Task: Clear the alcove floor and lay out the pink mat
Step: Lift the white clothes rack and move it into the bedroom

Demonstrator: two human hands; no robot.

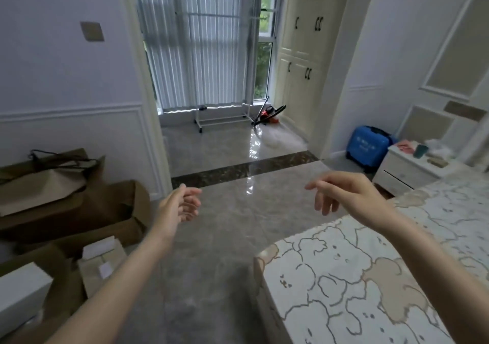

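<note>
Both the left hand (182, 204) and right hand (341, 194) hang loose-fingered and empty, well short of the alcove floor (225, 142), where a red vacuum (268, 113) beside the white rack (222, 118) awaits clearing; no pink mat shows.
</note>
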